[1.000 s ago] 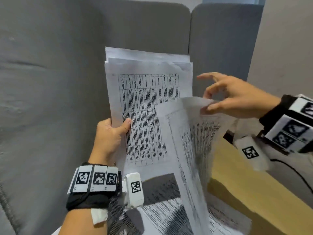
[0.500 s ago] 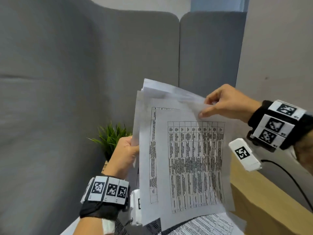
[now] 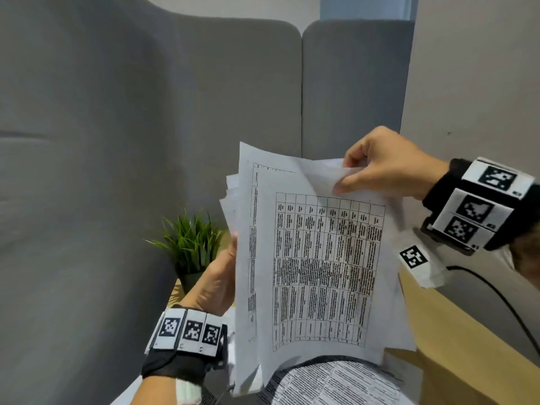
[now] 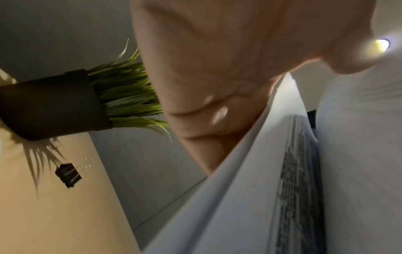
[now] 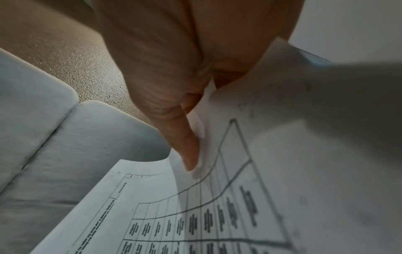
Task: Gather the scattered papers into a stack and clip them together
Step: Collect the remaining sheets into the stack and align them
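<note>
A stack of printed papers (image 3: 318,273) with tables stands nearly upright above the desk, its sheets uneven at the left and top edges. My left hand (image 3: 217,283) grips the stack's left edge, the fingers hidden behind it. My right hand (image 3: 380,168) pinches the top right corner of the front sheet (image 5: 250,171), thumb on its face. More printed sheets (image 3: 327,384) lie flat on the desk under the stack. A black binder clip (image 4: 68,175) lies on the desk beside the plant pot, seen only in the left wrist view.
A small potted grass plant (image 3: 190,247) stands on the wooden desk (image 3: 455,340) at the back left, just behind my left hand. Grey padded partitions (image 3: 146,141) enclose the desk on the left and back. A black cable (image 3: 502,299) runs along the right side.
The right hand brought a loose sheet up onto the front of the stack and now pinches its top corner. The stack sits lower in view, and the plant has appeared.
</note>
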Motion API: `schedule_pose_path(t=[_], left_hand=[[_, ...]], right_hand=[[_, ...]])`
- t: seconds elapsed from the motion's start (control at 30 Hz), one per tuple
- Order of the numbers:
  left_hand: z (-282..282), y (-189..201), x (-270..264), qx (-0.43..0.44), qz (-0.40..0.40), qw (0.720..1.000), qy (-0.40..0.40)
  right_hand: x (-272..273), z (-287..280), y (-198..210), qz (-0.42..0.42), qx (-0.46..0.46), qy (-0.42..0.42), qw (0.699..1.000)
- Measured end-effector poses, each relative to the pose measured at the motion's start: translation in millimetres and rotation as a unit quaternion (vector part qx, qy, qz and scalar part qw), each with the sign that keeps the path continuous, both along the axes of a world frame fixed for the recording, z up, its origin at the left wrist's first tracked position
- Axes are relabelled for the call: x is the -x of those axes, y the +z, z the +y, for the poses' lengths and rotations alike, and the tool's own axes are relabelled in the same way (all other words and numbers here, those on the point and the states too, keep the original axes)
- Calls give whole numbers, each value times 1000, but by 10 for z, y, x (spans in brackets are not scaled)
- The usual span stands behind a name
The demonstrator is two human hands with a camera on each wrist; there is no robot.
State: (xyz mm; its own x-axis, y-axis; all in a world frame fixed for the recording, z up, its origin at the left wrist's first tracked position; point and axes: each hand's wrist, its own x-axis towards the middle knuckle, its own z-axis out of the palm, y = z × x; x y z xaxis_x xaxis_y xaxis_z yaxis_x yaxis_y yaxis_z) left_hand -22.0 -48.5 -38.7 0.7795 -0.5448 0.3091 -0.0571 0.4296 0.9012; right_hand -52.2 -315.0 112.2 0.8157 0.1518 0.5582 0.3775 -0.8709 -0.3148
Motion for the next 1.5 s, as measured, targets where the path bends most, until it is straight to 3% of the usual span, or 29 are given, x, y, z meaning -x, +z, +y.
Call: schedule_pose_path(t=[0.1,0.13,0.27,0.43,0.5,0.7,0.8,0.97,1.03,1.07,1.13,1.2,1.23,1.37,1.5], left_hand=[[62,-29,-40,66,8,992,-108],[79,-21,-31,60,19,992,-106],[69,10,-81,-95,-57,992,58],[138,40,-121,-50,-58,996,35],[168,66,-117,-68,-78,994,35],[25,123,-76,-168,-153,957,179],[-50,45,-119,-180,-144,954,190],[-171,-9,-103,-121,-130,960,216],[-181,-17,-111,-92,-105,965,222],[-171,-24,-119,-83,-95,966,227],[-126,-42,-138,-74,-87,967,229],[-66,-59,-158,-88,-101,967,218],[-33,-61,-157,-102,-110,967,208],[50,-56,-154,-138,-139,966,170],[-24,19,-124,-98,-160,946,265]], right_hand=[[23,-37,25,-9,-33,0,999],[33,-49,18,-9,-43,0,999],[97,-111,-81,-10,-40,9,999],[126,-250,-139,13,-60,17,998],[101,-297,-155,24,-73,13,997],[132,-325,-186,38,-105,61,992],[143,-340,-202,41,-111,79,990],[114,-485,-306,-51,-126,56,989],[102,-599,-485,-94,-265,65,957],[90,-632,-629,-83,-361,93,924],[77,-614,-1004,32,-488,160,857],[42,-525,-1359,157,-464,190,851],[16,-464,-1485,178,-458,195,849],[-89,-271,-1584,125,-521,245,808],[-155,-156,-1497,65,-551,253,792]])
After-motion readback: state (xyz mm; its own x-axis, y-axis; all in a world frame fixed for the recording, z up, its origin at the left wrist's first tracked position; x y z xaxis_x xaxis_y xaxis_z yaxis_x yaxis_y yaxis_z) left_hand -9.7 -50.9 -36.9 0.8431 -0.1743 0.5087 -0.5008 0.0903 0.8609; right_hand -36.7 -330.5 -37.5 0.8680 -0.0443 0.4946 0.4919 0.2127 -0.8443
